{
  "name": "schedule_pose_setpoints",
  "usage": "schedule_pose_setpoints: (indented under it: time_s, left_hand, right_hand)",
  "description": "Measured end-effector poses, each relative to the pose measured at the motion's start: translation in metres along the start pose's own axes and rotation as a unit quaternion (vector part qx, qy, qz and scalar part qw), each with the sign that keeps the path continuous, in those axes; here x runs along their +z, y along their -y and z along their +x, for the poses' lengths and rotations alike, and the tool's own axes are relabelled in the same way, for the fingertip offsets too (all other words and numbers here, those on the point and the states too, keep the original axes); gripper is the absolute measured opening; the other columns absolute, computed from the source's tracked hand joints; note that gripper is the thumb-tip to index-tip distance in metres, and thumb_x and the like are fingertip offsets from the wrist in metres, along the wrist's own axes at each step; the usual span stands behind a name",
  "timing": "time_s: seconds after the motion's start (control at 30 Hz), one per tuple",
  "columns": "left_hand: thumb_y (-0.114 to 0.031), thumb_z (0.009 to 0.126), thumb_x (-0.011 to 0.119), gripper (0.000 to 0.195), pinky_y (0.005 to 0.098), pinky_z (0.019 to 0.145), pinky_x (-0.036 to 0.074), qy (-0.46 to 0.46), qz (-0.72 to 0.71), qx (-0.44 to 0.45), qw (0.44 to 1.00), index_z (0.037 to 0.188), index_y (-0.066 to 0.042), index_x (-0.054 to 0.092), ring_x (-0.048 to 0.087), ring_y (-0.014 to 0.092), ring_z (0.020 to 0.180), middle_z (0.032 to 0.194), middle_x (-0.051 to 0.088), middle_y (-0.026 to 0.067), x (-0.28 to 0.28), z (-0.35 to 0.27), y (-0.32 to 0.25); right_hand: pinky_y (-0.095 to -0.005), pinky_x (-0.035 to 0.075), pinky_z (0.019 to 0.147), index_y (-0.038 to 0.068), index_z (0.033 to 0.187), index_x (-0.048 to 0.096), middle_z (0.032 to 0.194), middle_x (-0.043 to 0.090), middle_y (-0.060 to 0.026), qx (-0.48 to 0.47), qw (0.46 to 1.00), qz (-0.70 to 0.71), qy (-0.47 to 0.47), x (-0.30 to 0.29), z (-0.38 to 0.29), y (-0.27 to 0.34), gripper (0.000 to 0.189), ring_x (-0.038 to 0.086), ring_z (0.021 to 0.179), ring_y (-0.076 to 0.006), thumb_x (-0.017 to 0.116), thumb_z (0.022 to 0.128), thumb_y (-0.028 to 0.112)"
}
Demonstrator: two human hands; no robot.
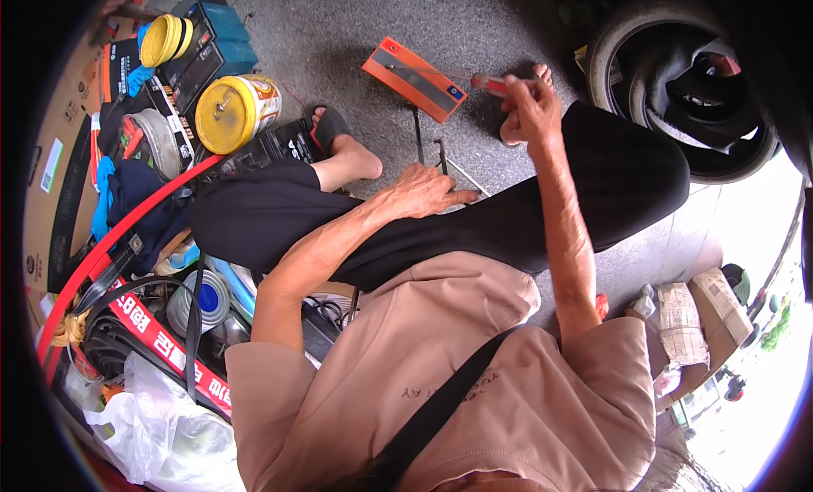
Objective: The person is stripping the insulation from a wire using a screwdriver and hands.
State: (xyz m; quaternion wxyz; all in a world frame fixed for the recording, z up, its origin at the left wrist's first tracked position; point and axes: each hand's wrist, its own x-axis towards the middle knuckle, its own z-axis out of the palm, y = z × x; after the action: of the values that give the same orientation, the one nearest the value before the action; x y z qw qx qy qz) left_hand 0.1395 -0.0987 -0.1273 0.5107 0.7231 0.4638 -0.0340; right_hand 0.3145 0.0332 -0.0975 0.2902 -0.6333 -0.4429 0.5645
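An orange box (pixel 416 79) with a grey band along its face lies on the speckled floor in front of me. My right hand (pixel 533 108) is closed around the red handle of a screwdriver (pixel 488 83). The screwdriver's thin shaft reaches left across the box, its tip over the left part of the grey band; whether it touches cannot be told. My left hand (pixel 429 188) rests by my lap, palm down with the index finger stretched out; nothing shows in it, though its underside is hidden. Just beyond it are dark metal rods (pixel 418 136) and a thin pale rod (pixel 470 177).
Boxes, a yellow-lidded bucket (pixel 222 114), black batteries or cases (pixel 209 54) and a red strap (pixel 140 222) crowd the left. Tyres (pixel 616 66) lie at upper right. A plastic bag (pixel 165 428) sits lower left, and taped cardboard packages (pixel 683 324) lower right.
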Motion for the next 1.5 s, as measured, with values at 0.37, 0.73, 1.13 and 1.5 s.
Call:
schedule_pose_setpoints:
  time_s: [0.37, 0.73, 1.13, 1.5]
  left_hand:
    - [-0.044, 0.089, 0.058, 0.053, 0.0451, 0.063, 0.048, 0.103, -0.100, -0.048, 0.989, 0.071, 0.005, 0.065, 0.062, 0.037, 0.063, 0.063, 0.060, 0.0234, -0.026, 0.001, -0.002]
    - [-0.030, 0.095, 0.057, 0.030, 0.0288, 0.052, 0.053, -0.320, -0.542, -0.234, 0.740, 0.093, -0.001, 0.065, 0.065, 0.017, 0.059, 0.077, 0.067, 0.0089, -0.089, 0.029, 0.105]
    - [-0.020, 0.091, 0.067, 0.016, 0.0305, 0.064, 0.052, -0.327, -0.671, -0.191, 0.638, 0.095, -0.005, 0.065, 0.064, 0.017, 0.072, 0.083, 0.066, 0.0070, -0.092, 0.025, 0.122]
    - [-0.016, 0.088, 0.064, 0.017, 0.0292, 0.067, 0.049, -0.343, -0.700, -0.164, 0.604, 0.097, -0.002, 0.064, 0.060, 0.017, 0.079, 0.088, 0.064, 0.0072, -0.097, 0.023, 0.127]
  right_hand:
    - [-0.0279, 0.046, 0.043, 0.000, 0.104, 0.054, 0.080, 0.060, -0.0072, 0.263, 0.936, 0.232, -0.025, 0.023, -0.060, -0.059, 0.035, 0.053, 0.051, -0.0128, 0.057, 0.093, 0.033]
    - [-0.0249, 0.041, 0.044, 0.003, 0.096, 0.056, 0.076, 0.056, -0.0041, 0.217, 0.946, 0.232, 0.063, 0.021, -0.078, -0.054, 0.030, 0.047, 0.050, -0.0092, 0.057, 0.096, 0.033]
    - [-0.0232, 0.039, 0.042, 0.001, 0.098, 0.057, 0.077, 0.059, -0.0050, 0.186, 0.958, 0.197, 0.092, 0.021, -0.087, -0.052, 0.034, 0.047, 0.048, -0.0078, 0.059, 0.095, 0.035]
    - [-0.0272, 0.048, 0.056, 0.000, 0.099, 0.065, 0.070, 0.065, -0.0086, -0.127, 0.984, -0.083, -0.091, 0.021, -0.128, -0.008, 0.027, 0.057, 0.057, -0.0125, 0.072, 0.086, 0.023]
